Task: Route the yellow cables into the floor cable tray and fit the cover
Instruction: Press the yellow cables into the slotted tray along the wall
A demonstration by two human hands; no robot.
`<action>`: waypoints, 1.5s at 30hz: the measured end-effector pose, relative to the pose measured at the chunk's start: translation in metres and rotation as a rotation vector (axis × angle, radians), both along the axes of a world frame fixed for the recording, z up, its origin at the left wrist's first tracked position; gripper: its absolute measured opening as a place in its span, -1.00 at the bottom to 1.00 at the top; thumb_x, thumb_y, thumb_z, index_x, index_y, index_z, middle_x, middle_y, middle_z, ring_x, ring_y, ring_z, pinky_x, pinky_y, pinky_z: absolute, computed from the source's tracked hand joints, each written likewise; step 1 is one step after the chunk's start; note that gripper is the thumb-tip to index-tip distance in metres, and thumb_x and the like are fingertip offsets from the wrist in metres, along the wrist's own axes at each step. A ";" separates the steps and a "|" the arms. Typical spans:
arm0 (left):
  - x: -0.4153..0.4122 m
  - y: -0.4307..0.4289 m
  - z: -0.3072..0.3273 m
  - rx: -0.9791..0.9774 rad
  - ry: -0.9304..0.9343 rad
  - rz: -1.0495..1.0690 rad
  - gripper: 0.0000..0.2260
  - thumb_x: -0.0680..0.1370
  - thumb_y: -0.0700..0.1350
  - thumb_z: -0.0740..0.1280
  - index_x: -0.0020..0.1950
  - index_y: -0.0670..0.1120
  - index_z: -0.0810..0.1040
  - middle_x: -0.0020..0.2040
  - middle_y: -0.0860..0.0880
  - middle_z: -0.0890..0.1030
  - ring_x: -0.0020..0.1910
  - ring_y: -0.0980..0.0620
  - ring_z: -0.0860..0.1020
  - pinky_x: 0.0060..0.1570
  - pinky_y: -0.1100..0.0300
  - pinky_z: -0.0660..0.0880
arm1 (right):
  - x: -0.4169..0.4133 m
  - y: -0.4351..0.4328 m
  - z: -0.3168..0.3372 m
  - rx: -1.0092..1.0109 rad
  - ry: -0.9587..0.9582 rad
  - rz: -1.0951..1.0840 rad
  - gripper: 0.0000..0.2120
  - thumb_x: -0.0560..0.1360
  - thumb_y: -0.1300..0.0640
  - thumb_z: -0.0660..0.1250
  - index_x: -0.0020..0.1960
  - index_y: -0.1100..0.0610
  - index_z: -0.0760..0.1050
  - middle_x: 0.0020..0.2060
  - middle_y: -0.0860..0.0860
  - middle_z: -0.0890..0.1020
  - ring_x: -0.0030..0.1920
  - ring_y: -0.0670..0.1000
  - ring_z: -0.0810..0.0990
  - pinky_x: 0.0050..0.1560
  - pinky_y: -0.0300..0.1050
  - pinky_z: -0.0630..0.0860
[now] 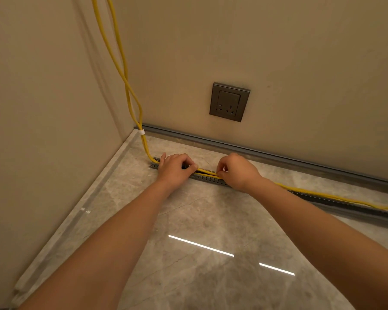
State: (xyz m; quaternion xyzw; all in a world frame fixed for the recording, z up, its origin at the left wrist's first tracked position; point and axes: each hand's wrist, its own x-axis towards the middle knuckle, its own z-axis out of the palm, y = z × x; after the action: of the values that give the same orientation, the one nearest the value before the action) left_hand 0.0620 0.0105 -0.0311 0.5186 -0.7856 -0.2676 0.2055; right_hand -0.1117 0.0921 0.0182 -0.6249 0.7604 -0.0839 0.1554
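Both hands cover part of the floor cable tray (pixel 207 178); its right end runs off frame at mid-right. Yellow cables (pixel 123 70) drop from the upper left along the corner, bound by a white tie (pixel 142 132), then lie along the slotted tray at frame centre. Left hand (pixel 174 170) fingers curled down, pinching the cables. Right hand (pixel 239 171) likewise pinched on them, knuckles up. Cover not discernible.
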 end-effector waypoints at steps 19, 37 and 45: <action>-0.053 0.028 0.018 -0.083 -0.141 -0.382 -0.83 0.52 0.10 0.33 0.08 0.20 0.65 -0.12 0.07 0.52 -0.01 0.01 0.50 -0.13 0.14 0.43 | -0.016 -0.007 -0.009 0.025 -0.600 -0.304 -0.81 0.45 0.36 0.14 -0.20 0.09 0.27 -0.38 0.07 0.43 -0.47 0.03 0.37 -0.58 -0.20 0.27; -0.054 0.023 0.011 -0.082 -0.098 -0.336 -0.83 0.49 0.08 0.40 0.06 0.17 0.66 -0.13 0.12 0.53 -0.11 0.10 0.49 -0.18 0.19 0.41 | -0.076 0.051 0.004 0.044 -0.336 -0.240 -0.79 0.46 -0.06 0.38 -0.18 0.08 0.51 -0.40 0.00 0.66 -0.37 -0.01 0.58 -0.25 -0.08 0.48; -0.053 0.029 0.020 -0.067 -0.152 -0.328 -0.85 0.45 0.08 0.45 0.00 0.16 0.67 -0.12 0.09 0.57 -0.08 0.07 0.54 -0.09 0.09 0.53 | -0.071 0.047 0.003 0.080 -0.185 -0.256 -0.76 0.39 0.00 0.48 -0.34 0.03 0.48 -0.36 -0.04 0.56 -0.27 0.00 0.53 -0.28 -0.14 0.41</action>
State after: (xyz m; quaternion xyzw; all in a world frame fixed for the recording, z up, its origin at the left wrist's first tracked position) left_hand 0.0086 0.0395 -0.0107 0.3951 -0.8815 -0.2311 0.1162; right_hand -0.1823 0.1387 0.0209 -0.5061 0.8189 -0.1298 0.2374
